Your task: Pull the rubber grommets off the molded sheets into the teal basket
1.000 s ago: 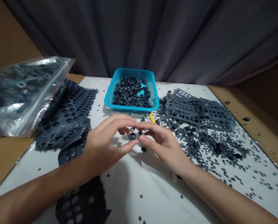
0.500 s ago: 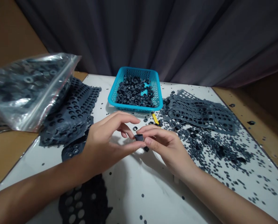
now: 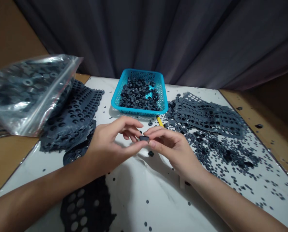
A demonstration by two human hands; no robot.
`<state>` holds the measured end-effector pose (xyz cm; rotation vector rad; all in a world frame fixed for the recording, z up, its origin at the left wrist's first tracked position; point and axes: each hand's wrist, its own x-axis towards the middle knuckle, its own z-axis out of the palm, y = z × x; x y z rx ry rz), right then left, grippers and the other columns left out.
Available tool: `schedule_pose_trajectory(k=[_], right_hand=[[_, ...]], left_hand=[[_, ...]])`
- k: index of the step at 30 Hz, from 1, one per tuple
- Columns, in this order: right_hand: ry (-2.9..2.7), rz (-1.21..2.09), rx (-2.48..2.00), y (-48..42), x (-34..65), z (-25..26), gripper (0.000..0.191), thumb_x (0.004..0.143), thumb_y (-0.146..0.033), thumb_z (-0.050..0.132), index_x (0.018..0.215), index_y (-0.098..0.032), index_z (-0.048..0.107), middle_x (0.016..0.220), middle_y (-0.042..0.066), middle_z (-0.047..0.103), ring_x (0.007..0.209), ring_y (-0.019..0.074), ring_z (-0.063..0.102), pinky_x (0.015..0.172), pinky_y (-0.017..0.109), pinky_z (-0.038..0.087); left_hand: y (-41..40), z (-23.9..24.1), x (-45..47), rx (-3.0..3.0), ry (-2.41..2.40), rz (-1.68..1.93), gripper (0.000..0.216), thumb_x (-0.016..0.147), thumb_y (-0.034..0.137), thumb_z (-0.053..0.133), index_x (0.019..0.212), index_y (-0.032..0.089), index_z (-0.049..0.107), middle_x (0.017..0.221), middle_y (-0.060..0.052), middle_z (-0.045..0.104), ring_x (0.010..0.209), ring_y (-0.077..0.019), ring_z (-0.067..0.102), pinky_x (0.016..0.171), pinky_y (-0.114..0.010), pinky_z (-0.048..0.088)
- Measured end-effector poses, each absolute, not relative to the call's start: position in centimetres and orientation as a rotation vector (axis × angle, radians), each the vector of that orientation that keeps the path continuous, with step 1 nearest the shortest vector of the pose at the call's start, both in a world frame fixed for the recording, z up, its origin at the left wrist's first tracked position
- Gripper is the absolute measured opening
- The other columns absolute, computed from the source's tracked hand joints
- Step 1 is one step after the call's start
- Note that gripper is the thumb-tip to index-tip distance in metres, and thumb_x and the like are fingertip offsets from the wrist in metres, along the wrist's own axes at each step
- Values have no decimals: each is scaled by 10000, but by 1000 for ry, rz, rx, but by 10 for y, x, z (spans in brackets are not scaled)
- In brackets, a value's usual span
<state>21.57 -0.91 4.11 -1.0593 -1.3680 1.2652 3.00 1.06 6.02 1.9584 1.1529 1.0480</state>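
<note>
Between the fingertips of both hands is a small dark rubber piece [image 3: 144, 138], held above the middle of the table. My left hand [image 3: 112, 138] is closed on its left side, thumb below and fingers curled above. My right hand [image 3: 174, 146] pinches the right end between thumb and forefinger. Just below the fingertips another small black piece [image 3: 151, 154] lies on the white tabletop. Beyond the hands stands a blue plastic basket [image 3: 139, 111], with many dark rubber bushings [image 3: 136, 93] in it.
A clear zip bag [image 3: 32, 93] full of dark ring-shaped pieces rests on perforated rubber sheets [image 3: 73, 116] at left. More perforated sheets [image 3: 206, 114] and scattered small discs [image 3: 221, 154] cover the right. A yellow strip [image 3: 159, 121] lies before the basket. Another sheet [image 3: 90, 206] is nearest me.
The rubber piece has been turned between my fingers; its cupped top showed before, and now a flatter side faces me. Both hands keep nearly the same place.
</note>
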Motion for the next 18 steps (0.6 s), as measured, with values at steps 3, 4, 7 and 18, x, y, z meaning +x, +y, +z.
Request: schedule_pose_trajectory(k=[3,4,7,18], right_hand=[[-1820,984,-1210,0,231,47,84,762,-232,699,846,-228,701,889,52,682,880,211,617,792,365,460],[-2015,929,-1229,3,236,49,127,746,-222,713,873,-227,702,884,51,683,873,217,611,788,369,444],[-2469,896,-1217,6,246,48,248,710,-208,747,951,-245,705,934,44,681,915,233,595,802,376,391],[-2344,1079,-1047,17,251,36,77,777,-257,704,832,-208,728,838,37,655,817,172,586,755,316,415]], left_hand=[[25,48,27,2041,1191,898,242,734,279,685,953,199,623,826,-19,713,732,-166,672,667,-259,519],[29,43,26,2087,1182,799,226,750,272,659,962,200,626,860,-25,717,765,-171,671,682,-263,512],[37,27,25,2227,1125,498,190,785,233,585,962,207,650,906,-29,719,794,-178,655,718,-280,490],[42,18,23,2496,1106,267,175,806,252,542,903,216,682,940,-48,726,923,-248,612,800,-350,449]])
